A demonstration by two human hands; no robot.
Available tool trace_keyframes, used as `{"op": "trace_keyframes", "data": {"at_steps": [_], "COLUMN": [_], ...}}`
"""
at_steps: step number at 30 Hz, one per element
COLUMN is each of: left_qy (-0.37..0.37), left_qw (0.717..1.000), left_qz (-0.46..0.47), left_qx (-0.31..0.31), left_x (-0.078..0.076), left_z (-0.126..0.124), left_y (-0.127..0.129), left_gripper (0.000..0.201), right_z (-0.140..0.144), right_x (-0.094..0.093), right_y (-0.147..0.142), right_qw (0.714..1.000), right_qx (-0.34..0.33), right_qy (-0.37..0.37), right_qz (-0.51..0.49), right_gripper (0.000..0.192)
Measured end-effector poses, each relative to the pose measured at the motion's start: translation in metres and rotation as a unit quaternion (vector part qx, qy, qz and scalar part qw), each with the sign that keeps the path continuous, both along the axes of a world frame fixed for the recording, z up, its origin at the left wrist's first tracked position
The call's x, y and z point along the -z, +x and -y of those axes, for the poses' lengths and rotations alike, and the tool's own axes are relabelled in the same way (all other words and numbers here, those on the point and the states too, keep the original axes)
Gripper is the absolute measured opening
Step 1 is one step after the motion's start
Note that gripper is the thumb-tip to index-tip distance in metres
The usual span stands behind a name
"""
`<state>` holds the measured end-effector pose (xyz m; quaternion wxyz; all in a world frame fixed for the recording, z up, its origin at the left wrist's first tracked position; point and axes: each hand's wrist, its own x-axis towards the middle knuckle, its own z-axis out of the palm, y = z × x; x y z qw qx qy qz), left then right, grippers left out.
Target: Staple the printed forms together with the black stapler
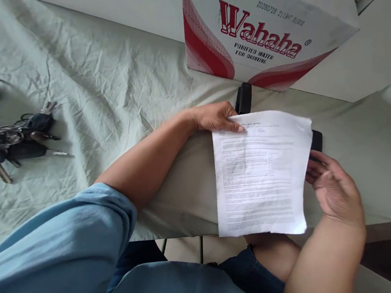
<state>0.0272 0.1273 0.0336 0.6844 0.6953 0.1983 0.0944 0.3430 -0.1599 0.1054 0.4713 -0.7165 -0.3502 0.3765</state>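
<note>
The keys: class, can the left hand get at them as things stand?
Probably not yet: the left hand holds the paper, though nothing visible on the cloth blocks its way to the keys.

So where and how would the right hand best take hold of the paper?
Probably by pinching the paper lightly at its right edge, coming from the right, thumb on the printed face and fingers behind. The sheet is thin and slightly wavy; the left hand holds its top left corner, and the right hand is beside that edge.
</note>
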Motion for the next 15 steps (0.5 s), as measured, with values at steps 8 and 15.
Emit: {"op": "trace_keyframes", "data": {"at_steps": [8, 15], "left_qy": [0.005, -0.105], "left_qw": [1.000, 0.994], "left_qz": [-0.011, -0.017], "left_qx": [-0.004, -0.034], "left_x": [-0.008, -0.015], "left_z": [0.004, 0.003], "left_y": [0.003, 0.000], "left_gripper": [0.026, 0.012], "right_z": [-0.039, -0.046], "right_x": [0.028, 0.038], "right_y": [-0.047, -0.021], "right_qw": [0.986, 0.992], "right_qx": [0.026, 0.025], "right_qy": [0.023, -0.043], "right_qz": [0.164, 0.120], "right_gripper": [0.078, 0.080]}}
